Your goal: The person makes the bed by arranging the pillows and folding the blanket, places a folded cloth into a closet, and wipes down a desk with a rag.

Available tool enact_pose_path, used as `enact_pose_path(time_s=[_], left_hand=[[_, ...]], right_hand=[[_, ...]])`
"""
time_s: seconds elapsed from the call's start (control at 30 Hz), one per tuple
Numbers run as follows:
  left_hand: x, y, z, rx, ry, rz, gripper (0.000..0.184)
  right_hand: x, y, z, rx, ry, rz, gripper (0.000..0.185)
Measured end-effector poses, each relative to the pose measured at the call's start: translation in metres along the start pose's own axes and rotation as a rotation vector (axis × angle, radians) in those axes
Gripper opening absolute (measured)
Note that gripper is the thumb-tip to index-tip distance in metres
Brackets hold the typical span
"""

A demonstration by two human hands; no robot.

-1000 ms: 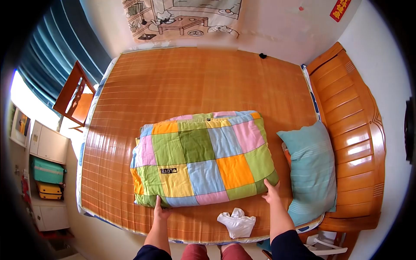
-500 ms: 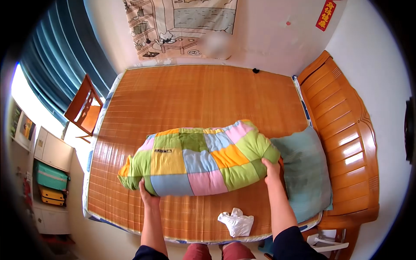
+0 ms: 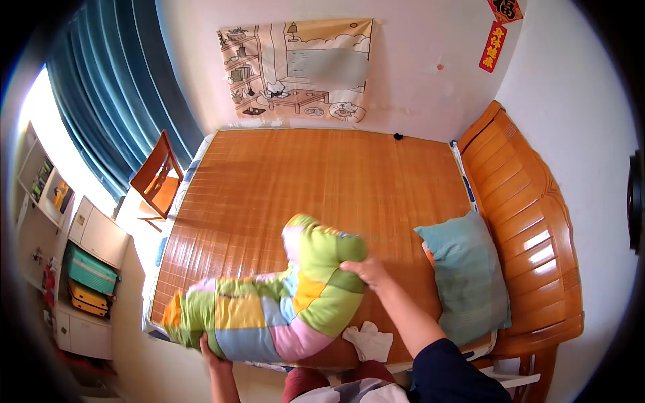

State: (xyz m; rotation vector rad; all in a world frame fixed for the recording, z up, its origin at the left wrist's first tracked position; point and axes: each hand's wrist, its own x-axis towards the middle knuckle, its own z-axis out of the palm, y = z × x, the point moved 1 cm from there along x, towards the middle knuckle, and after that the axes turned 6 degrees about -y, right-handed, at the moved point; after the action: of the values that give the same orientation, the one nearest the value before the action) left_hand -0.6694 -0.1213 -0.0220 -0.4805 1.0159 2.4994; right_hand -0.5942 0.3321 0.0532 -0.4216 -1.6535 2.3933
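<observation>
A puffy patchwork quilt (image 3: 243, 317), bundled into a long roll of green, yellow, blue, pink and orange squares, lies bent over the near part of the bed. My left hand (image 3: 213, 354) grips its lower left end near the bed's front edge; part of the fingers is hidden beneath the fabric. At the raised right end, my right hand (image 3: 366, 271) holds the green cloth with the thumb on top. Just right of the roll, a crumpled white cloth (image 3: 371, 341) rests on the bamboo mat (image 3: 322, 174), below my right forearm.
A blue-green pillow (image 3: 470, 275) lies beside the wooden headboard (image 3: 531, 215) on the right. To the left stand a wooden chair (image 3: 160, 181) and a shelf unit (image 3: 97, 232) with a green suitcase (image 3: 92, 269). A small black object (image 3: 398, 136) sits at the mat's far edge.
The quilt roll has shifted left and toward me, and its right end has folded up and inward with my right hand. My left hand has moved lower. The view has tilted upward.
</observation>
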Motion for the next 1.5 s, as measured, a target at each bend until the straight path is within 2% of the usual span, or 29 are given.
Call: enact_pose_path(time_s=[0.03,0.1,0.17,0.2,0.3,0.37,0.4,0.43,0.47,0.5,0.57,0.6,0.63,0.67,0.7,0.73,0.77,0.8,0.83,0.9,0.97,1.03,1.1,1.13,1.23,1.37,1.43,1.5], left_hand=[[-0.018,-0.004,-0.012,-0.018,0.081,-0.049,0.064],[-0.045,-0.024,-0.051,-0.069,0.107,-0.125,0.063],[-0.046,-0.053,-0.142,-0.172,0.384,-0.192,0.063],[-0.049,-0.069,-0.159,-0.184,0.442,-0.244,0.063],[-0.047,-0.121,-0.147,-0.356,0.261,-0.399,0.063],[-0.043,-0.160,-0.144,-0.604,-0.072,-0.506,0.064],[-0.039,-0.182,-0.141,-0.731,-0.269,-0.591,0.064],[-0.039,-0.192,-0.104,-0.828,-0.474,-0.692,0.065],[-0.034,-0.210,-0.067,-0.733,-0.163,-0.707,0.058],[-0.040,-0.211,0.021,-0.600,0.133,-0.710,0.054],[-0.004,-0.274,0.051,-0.277,0.045,-0.802,0.048],[0.000,-0.291,0.117,-0.366,0.053,-0.826,0.039],[0.015,-0.318,0.153,-0.199,-0.094,-0.835,0.031],[0.034,-0.356,0.193,-0.316,-0.070,-0.930,0.028],[0.037,-0.378,0.245,-0.208,-0.255,-0.944,0.026],[0.034,-0.402,0.294,-0.099,-0.269,-0.954,0.034],[0.014,-0.400,0.351,-0.009,-0.493,-0.946,0.039],[0.001,-0.413,0.392,0.166,-0.829,-0.938,0.042],[-0.012,-0.424,0.424,0.343,-1.170,-0.907,0.044],[-0.047,-0.424,0.467,0.568,-1.698,-0.695,0.046],[-0.057,-0.445,0.464,0.659,-1.742,-0.769,0.048],[-0.048,-0.476,0.419,0.729,-1.647,-0.891,0.048],[-0.029,-0.502,0.352,0.857,-1.489,-1.070,0.050],[-0.021,-0.501,0.320,0.985,-1.439,-1.086,0.050],[-0.001,-0.462,0.262,1.337,-1.188,-1.173,0.054],[0.042,-0.409,0.141,1.336,-0.690,-1.225,0.049],[0.066,-0.387,0.076,1.555,-0.628,-1.134,0.040],[0.066,-0.346,0.061,1.649,-0.496,-1.048,0.033]], right_hand=[[0.007,0.016,0.001,-0.016,-0.020,0.045,0.040],[0.018,0.030,0.008,-0.049,-0.022,0.023,0.040],[0.037,0.038,0.002,-0.079,-0.013,0.005,0.040],[0.048,0.042,-0.005,-0.087,0.002,0.012,0.040],[0.069,0.029,-0.028,-0.138,0.076,0.065,0.039],[0.083,0.008,-0.051,-0.204,0.123,-0.032,0.035],[0.085,-0.016,-0.060,-0.218,0.158,-0.004,0.033],[0.086,-0.044,-0.073,-0.230,0.192,0.020,0.032],[0.097,-0.056,-0.098,-0.243,0.239,-0.037,0.031],[0.108,-0.069,-0.127,-0.256,0.286,-0.096,0.030],[0.127,-0.119,-0.183,-0.381,0.437,-0.084,0.036],[0.126,-0.157,-0.192,-0.441,0.646,-0.157,0.044],[0.139,-0.182,-0.225,-0.380,0.707,-0.248,0.051],[0.123,-0.227,-0.226,-0.404,0.689,-0.428,0.047],[0.119,-0.255,-0.251,-0.287,0.586,-0.609,0.042],[0.108,-0.281,-0.279,-0.347,0.713,-0.726,0.037],[0.099,-0.303,-0.311,-0.196,0.729,-0.772,0.050],[0.069,-0.321,-0.306,-0.235,0.764,-0.833,0.050],[0.048,-0.329,-0.323,-0.276,0.749,-0.830,0.048],[0.009,-0.323,-0.349,-0.469,0.796,-0.742,0.042],[-0.019,-0.288,-0.391,-0.562,0.874,-0.650,0.032],[-0.045,-0.238,-0.424,-0.556,0.889,-0.570,0.025],[-0.065,-0.179,-0.446,-0.576,0.867,-0.451,0.026],[-0.071,-0.147,-0.456,-0.524,0.896,-0.379,0.025],[-0.091,-0.072,-0.449,-0.503,0.958,-0.137,0.024],[-0.118,0.042,-0.465,-0.513,0.949,0.059,0.023],[-0.133,0.080,-0.460,-0.519,0.952,0.158,0.024],[-0.155,0.118,-0.437,-0.575,0.931,0.336,0.025]])
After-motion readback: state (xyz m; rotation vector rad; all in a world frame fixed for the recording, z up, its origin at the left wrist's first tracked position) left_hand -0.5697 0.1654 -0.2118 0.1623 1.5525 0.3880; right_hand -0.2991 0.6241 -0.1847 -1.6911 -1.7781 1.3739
